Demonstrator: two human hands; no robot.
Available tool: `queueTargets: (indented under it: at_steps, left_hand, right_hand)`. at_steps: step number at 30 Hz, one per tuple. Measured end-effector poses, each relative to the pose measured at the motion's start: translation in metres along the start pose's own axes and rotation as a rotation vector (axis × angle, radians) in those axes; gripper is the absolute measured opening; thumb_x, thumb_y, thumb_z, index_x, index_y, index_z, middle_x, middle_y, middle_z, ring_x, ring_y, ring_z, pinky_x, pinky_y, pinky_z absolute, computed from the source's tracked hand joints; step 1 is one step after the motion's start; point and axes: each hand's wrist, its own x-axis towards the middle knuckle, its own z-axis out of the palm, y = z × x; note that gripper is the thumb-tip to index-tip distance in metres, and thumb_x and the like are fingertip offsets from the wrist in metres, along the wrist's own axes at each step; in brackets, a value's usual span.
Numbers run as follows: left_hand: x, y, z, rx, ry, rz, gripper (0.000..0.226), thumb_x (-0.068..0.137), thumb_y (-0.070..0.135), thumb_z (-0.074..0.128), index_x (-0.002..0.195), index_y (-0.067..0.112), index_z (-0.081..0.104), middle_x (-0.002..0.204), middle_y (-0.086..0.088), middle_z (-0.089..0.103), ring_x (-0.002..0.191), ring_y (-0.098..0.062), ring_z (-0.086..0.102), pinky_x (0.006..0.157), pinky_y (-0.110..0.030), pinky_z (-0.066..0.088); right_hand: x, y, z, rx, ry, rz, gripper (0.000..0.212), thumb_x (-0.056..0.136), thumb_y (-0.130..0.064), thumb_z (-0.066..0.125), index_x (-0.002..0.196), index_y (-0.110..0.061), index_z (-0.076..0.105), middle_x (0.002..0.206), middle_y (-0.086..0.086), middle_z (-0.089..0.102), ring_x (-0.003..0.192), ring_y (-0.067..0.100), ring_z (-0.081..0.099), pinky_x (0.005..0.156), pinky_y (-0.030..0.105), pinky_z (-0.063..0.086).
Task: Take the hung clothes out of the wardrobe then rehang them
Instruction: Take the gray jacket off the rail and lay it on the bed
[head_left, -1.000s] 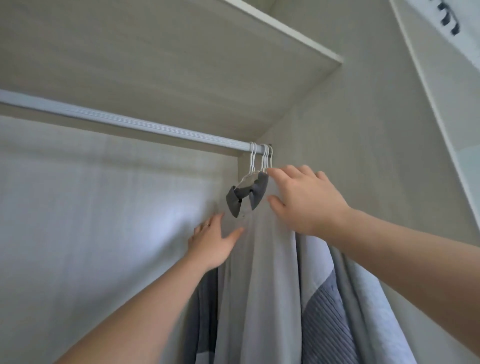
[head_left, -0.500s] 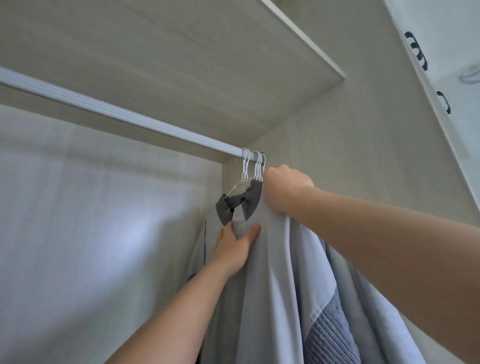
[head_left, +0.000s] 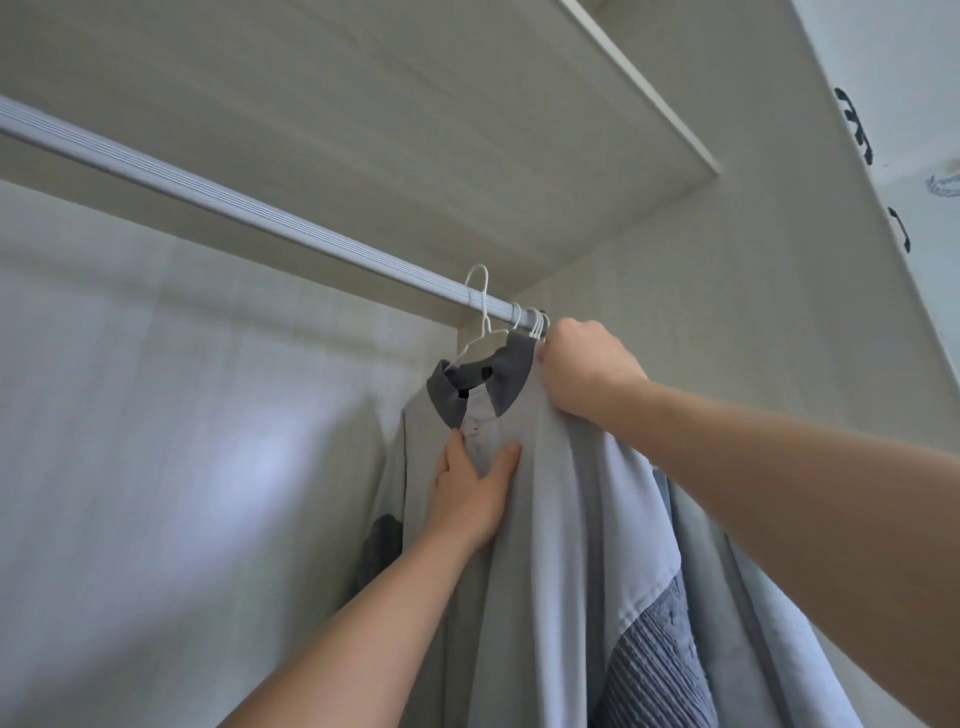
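A light grey shirt (head_left: 550, 545) with a dark grey collar hangs on a white wire hanger (head_left: 480, 317). The hanger's hook stands tilted up over the metal rail (head_left: 249, 210). My right hand (head_left: 584, 371) grips the shirt's shoulder, and perhaps the hanger under it, beside the collar. My left hand (head_left: 470, 491) pinches the shirt front just below the collar. Behind it several other garments (head_left: 727, 597) hang on white hangers (head_left: 535, 322) bunched at the rail's right end.
The wardrobe's side wall (head_left: 727, 364) stands close on the right of the clothes. A shelf (head_left: 415, 114) runs above the rail. The back wall (head_left: 171, 441) lies to the left. A white door with black handles (head_left: 857, 130) shows at the far right.
My right hand closed on the shirt's shoulder and my left hand took hold of the front. The front hanger's hook has risen and shifted left along the rail, away from the others.
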Motion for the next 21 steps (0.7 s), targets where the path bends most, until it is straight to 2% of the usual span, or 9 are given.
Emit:
queueTargets:
  at_steps: [3, 7, 10, 12, 14, 17, 21]
  left_hand:
    - [-0.002, 0.012, 0.0, 0.032, 0.081, 0.066, 0.091, 0.082, 0.074, 0.045, 0.156, 0.032, 0.014, 0.162, 0.003, 0.023, 0.148, -0.026, 0.023, 0.119, -0.049, 0.024]
    - [-0.013, 0.027, 0.002, 0.165, 0.28, 0.221, 0.076, 0.097, 0.056, 0.045, 0.158, 0.021, 0.016, 0.165, -0.002, 0.011, 0.151, -0.023, 0.01, 0.121, -0.042, 0.016]
    - [-0.026, 0.034, 0.005, 0.217, 0.322, 0.34, 0.073, 0.096, 0.056, 0.042, 0.156, 0.018, 0.021, 0.165, -0.005, 0.013, 0.151, -0.022, 0.011, 0.119, -0.04, 0.018]
    - [-0.035, 0.041, 0.011, 0.242, 0.328, 0.403, 0.08, 0.09, 0.062, 0.034, 0.155, 0.017, 0.026, 0.163, -0.006, 0.019, 0.149, -0.022, 0.016, 0.119, -0.038, 0.018]
    - [-0.046, 0.052, 0.021, 0.273, 0.34, 0.481, 0.079, 0.089, 0.06, 0.032, 0.152, 0.012, 0.033, 0.16, -0.009, 0.027, 0.147, -0.025, 0.023, 0.118, -0.037, 0.019]
    - [-0.064, 0.073, 0.046, 0.326, 0.339, 0.591, 0.065, 0.094, 0.047, 0.036, 0.145, 0.008, 0.043, 0.15, -0.012, 0.045, 0.14, -0.033, 0.036, 0.115, -0.045, 0.027]
    - [-0.104, 0.118, 0.098, 0.34, 0.327, 0.657, 0.049, 0.095, 0.039, 0.038, 0.132, 0.012, 0.054, 0.124, -0.009, 0.062, 0.115, -0.034, 0.052, 0.097, -0.047, 0.038]
  right_hand:
    - [-0.002, 0.01, -0.008, 0.027, 0.058, -0.038, 0.014, 0.099, -0.023, 0.043, 0.092, -0.013, 0.05, 0.077, 0.005, 0.04, 0.078, 0.034, 0.045, 0.069, 0.035, 0.037]
    - [-0.02, 0.044, -0.018, 0.035, 0.114, -0.107, 0.026, 0.099, -0.034, 0.039, 0.093, -0.014, 0.055, 0.095, 0.014, 0.061, 0.085, 0.039, 0.054, 0.07, 0.04, 0.044]
    - [-0.053, 0.079, -0.032, 0.024, 0.132, -0.121, 0.03, 0.099, -0.041, 0.035, 0.091, -0.019, 0.055, 0.095, 0.014, 0.064, 0.089, 0.04, 0.058, 0.073, 0.043, 0.049]
    - [-0.079, 0.102, -0.047, 0.018, 0.147, -0.13, 0.032, 0.098, -0.044, 0.032, 0.091, -0.021, 0.053, 0.09, 0.012, 0.066, 0.086, 0.04, 0.059, 0.072, 0.045, 0.05]
    - [-0.106, 0.125, -0.066, -0.017, 0.168, -0.144, 0.033, 0.097, -0.047, 0.031, 0.092, -0.022, 0.053, 0.086, 0.011, 0.067, 0.084, 0.04, 0.06, 0.069, 0.045, 0.049]
    - [-0.144, 0.161, -0.104, -0.036, 0.178, -0.126, 0.029, 0.099, -0.041, 0.037, 0.093, -0.02, 0.057, 0.081, 0.01, 0.067, 0.083, 0.037, 0.06, 0.064, 0.04, 0.044]
    - [-0.206, 0.211, -0.168, -0.117, 0.2, -0.076, 0.028, 0.096, -0.041, 0.038, 0.096, -0.024, 0.06, 0.075, 0.007, 0.064, 0.081, 0.034, 0.06, 0.061, 0.037, 0.039]
